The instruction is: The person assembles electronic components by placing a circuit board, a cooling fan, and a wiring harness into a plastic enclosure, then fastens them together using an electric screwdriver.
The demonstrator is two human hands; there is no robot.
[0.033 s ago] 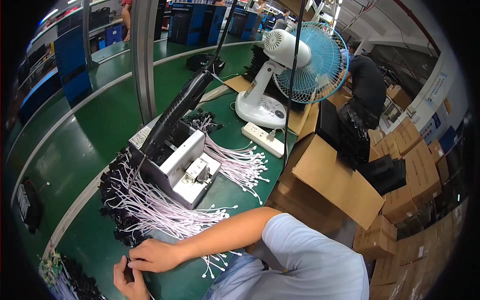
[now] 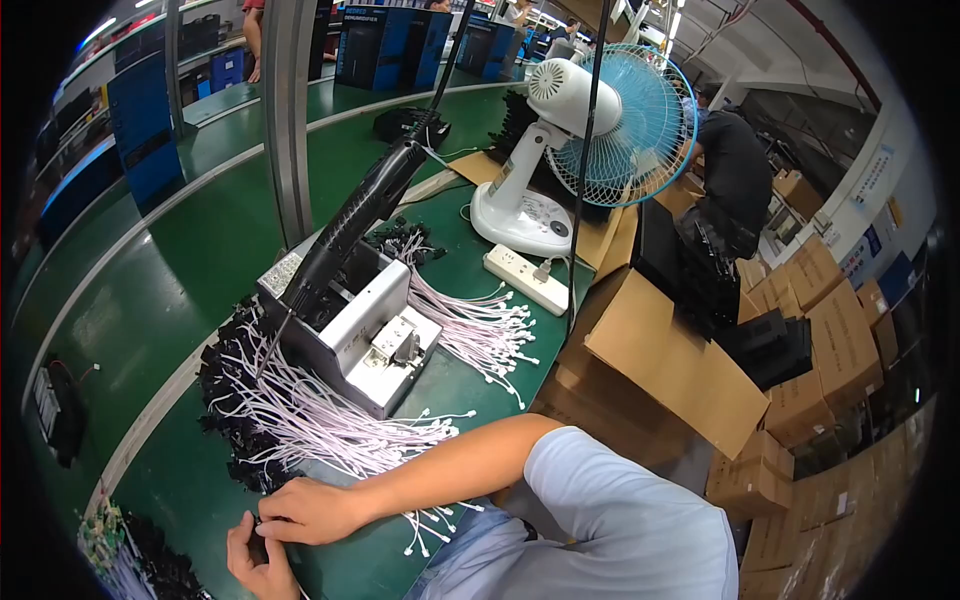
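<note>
Meeting at the near left part of the green bench (image 2: 165, 290), the operator's left hand (image 2: 262, 574) and right hand (image 2: 315, 512) are together over a small black part (image 2: 258, 545). The left thumb and fingers close on this part; from where I stand, I cannot tell whether the right fingers grip it or only cover it, as most of it is hidden. The right forearm (image 2: 440, 468) crosses over the near ends of a pile of white leads (image 2: 330, 430), with black pieces (image 2: 225, 400) heaped along its left side. Beyond the pile, a metal case (image 2: 370, 305) separates it from a second bundle of white leads (image 2: 480, 330). A black tubular device (image 2: 350, 220) slants above the case and blocks part of its top. A metal post (image 2: 287, 130) rises behind. Farther right are a power strip (image 2: 522, 278) and a white fan (image 2: 520, 222); a hanging black cord (image 2: 584, 150) crosses in front of the fan. An open cardboard box (image 2: 675, 360) adjoins the bench edge, with stacked cartons (image 2: 840, 320) farther right and a co-worker (image 2: 738, 170) in dark clothing beyond
</note>
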